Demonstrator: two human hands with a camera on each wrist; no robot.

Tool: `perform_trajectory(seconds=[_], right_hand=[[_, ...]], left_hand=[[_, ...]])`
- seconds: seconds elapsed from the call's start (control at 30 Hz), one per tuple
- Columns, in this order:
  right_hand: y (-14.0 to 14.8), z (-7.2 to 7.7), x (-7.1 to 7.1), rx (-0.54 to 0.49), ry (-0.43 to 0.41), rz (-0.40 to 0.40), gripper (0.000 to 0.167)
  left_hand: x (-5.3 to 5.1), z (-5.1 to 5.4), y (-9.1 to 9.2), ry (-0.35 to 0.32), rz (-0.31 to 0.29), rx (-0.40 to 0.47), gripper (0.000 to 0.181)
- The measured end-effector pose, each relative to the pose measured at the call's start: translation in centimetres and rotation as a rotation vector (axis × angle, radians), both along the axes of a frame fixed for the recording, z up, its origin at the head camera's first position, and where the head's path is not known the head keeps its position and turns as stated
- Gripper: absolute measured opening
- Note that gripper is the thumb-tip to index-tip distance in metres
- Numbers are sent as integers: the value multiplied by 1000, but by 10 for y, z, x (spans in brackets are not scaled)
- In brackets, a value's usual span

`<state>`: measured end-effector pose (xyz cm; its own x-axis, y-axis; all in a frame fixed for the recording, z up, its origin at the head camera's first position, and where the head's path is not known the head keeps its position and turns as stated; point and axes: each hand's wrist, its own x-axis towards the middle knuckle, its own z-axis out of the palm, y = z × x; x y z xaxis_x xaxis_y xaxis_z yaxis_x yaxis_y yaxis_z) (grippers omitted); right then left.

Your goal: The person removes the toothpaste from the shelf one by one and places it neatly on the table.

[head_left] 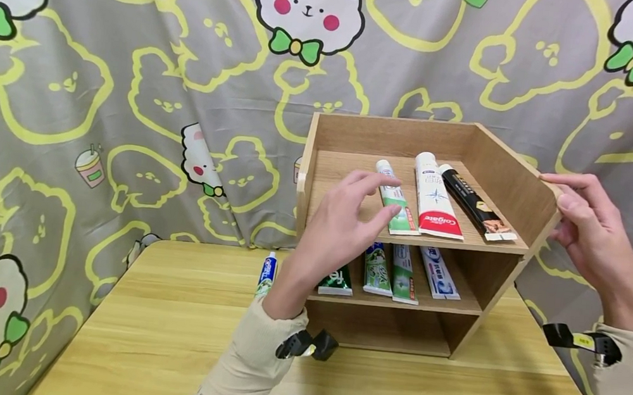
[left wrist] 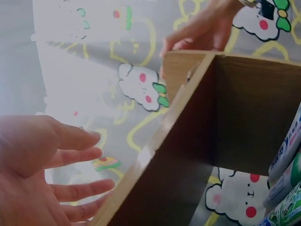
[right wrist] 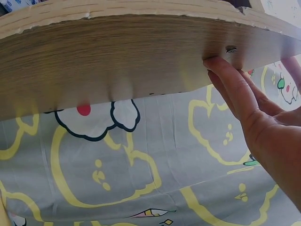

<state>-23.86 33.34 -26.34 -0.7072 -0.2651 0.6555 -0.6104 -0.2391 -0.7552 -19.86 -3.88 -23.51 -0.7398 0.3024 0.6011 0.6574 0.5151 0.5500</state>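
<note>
A three-level wooden shelf (head_left: 514, 188) stands on the table. My right hand (head_left: 596, 234) pinches the upper front edge of its right side panel, thumb inside and fingers outside; those fingers (right wrist: 230, 87) press the panel's outer face in the right wrist view. My left hand (head_left: 340, 216) hovers before the top level, thumb and fingers apart, holding nothing. Near its fingertips lies a green-and-white toothpaste tube (head_left: 396, 202). Beside that are a white-and-red Colgate tube (head_left: 436, 199) and a black toothpaste tube (head_left: 476, 203). The left wrist view shows the left fingers spread beside the shelf's side.
Several tubes lie on the middle level, among them a dark green tube (head_left: 337, 282) and a white-and-blue tube (head_left: 438, 274). A blue toothpaste tube (head_left: 267, 274) is left of the shelf, partly hidden by my left arm. A patterned curtain (head_left: 216, 105) hangs behind the wooden table (head_left: 166, 329).
</note>
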Motion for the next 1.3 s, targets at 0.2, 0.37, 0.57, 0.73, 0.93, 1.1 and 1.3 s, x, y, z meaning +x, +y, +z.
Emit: perform_trajectory(seconds=[0.2,0.37,0.57,0.73,0.93,1.1,1.3], right_hand=[[0,0,2,2,-1,-33,41],[2,-2,2,3,3,-4,43],[3,-3,0,24,-6,2,46],[2,-2,1,41,2,-18,45],[2,0,3,33,-4,-21,44],[4,0,2,35,1,-15,45],[4,1,2,36,4,0,45]], left_hand=[[-10,1,13,-81,76,-103,36],[-18,1,24,-77,112,-223,40],[-22,1,29,-120,175,-333,40],[-23,4,30,-174,185,-373,40],[-27,9,32,-204,159,-359,38],[-30,10,34,-212,101,-302,33],[-31,9,32,-273,102,-155,30]])
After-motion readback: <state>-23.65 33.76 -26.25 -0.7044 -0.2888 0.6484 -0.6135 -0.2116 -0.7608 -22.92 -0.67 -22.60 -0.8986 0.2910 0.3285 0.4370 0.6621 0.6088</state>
